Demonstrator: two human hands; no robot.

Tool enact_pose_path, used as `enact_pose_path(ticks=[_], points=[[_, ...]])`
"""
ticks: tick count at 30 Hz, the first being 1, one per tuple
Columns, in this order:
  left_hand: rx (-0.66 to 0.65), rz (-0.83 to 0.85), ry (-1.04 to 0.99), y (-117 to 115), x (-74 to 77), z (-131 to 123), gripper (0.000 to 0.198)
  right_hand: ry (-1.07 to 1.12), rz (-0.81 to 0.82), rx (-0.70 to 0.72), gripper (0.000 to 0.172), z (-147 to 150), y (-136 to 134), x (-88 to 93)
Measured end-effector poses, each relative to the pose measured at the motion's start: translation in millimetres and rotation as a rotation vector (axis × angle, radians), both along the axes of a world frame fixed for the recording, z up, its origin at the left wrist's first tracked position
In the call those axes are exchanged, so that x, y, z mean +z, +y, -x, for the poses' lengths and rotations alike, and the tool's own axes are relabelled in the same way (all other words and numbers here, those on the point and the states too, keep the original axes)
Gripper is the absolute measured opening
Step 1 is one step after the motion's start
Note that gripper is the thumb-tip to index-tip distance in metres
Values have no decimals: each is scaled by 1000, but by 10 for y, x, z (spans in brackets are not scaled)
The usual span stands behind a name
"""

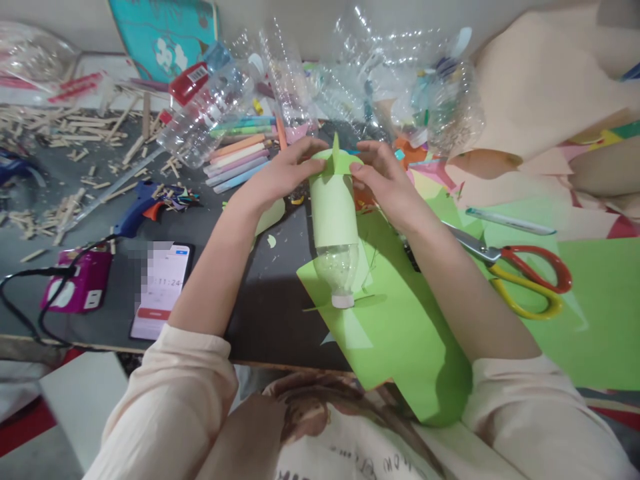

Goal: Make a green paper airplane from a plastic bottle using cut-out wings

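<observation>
A clear plastic bottle (334,220) wrapped in pale green paper lies with its white cap toward me. At its far end sits a brighter green paper piece (342,162) with a pointed fin standing up. My left hand (295,170) grips the left side of that end, thumb on the green paper. On the opposite side my right hand (383,175) presses its thumb against the paper's right edge, fingers curled behind. Beneath the bottle's cap end lies a large green sheet (400,300) with thin scraps on it.
Scissors (505,257) with red and yellow handles lie at right on green paper. A phone (163,290), a blue glue gun (143,207) and a magenta box (77,280) are at left. Wooden sticks, colored markers (240,160) and clear bottles (400,73) lie farther back.
</observation>
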State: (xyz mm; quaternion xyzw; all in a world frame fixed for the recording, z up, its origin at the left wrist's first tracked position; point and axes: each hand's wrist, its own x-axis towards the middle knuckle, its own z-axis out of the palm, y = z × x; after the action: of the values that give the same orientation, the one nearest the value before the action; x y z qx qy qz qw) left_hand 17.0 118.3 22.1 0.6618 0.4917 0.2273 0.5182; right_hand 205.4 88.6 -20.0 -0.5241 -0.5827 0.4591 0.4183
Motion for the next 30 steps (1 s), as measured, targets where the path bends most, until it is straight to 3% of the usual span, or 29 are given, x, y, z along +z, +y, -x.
enact_pose_path(ticks=[4,9,12,15,18,20,22,26,30], points=[[57,-45,-34,23,-72,-22,34,-84,42,84,45,-29,14,-26],[-27,-8,-40,30,-101,-24,34,-148,82,95,44,-47,3,56],[-31,35,-43,41,-111,10,33,-278,103,81,37,-144,-45,345],[-31,51,-43,49,-125,37,33,-403,108,93,17,-275,-181,739],[-35,60,-39,50,-127,39,34,-555,128,329,19,-329,-405,966],[-22,67,-36,50,-117,33,35,-690,167,485,22,-306,-564,964],[-2,80,-33,51,-104,27,35,-794,168,546,22,-263,-692,886],[22,108,-31,54,-83,24,36,-951,112,567,23,-195,-792,738],[37,102,-21,49,-70,16,32,-1078,87,582,23,-130,-780,712]])
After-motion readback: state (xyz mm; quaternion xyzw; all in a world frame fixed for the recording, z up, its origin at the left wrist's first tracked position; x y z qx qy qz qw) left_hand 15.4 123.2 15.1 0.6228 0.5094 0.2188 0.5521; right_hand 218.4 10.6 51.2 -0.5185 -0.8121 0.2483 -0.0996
